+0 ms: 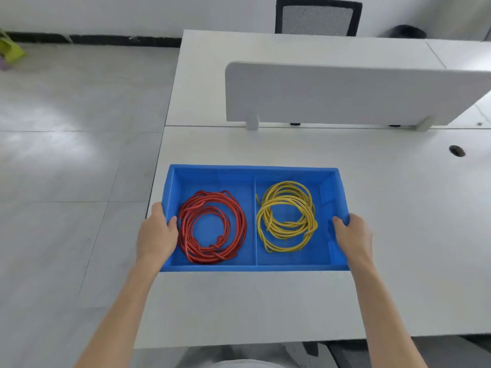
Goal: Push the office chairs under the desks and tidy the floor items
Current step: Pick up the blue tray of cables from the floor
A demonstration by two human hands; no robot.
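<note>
A blue plastic bin (252, 172) with two compartments rests on the white desk (385, 221) near its left end. A coiled red cable (212, 227) lies in the left compartment and a coiled yellow cable (287, 216) in the right one. My left hand (156, 235) grips the bin's left wall, thumb inside. My right hand (353, 235) grips the right wall the same way. A black mesh office chair (317, 17) stands tucked against the far side of the opposite desk.
A white divider panel (345, 94) stands between the two desks. A cable hole (457, 150) sits in the desk at right. Grey tiled floor (66, 155) lies to the left, with a green object (10, 49) at the far left edge. A dark chair part (345, 351) shows under the near desk edge.
</note>
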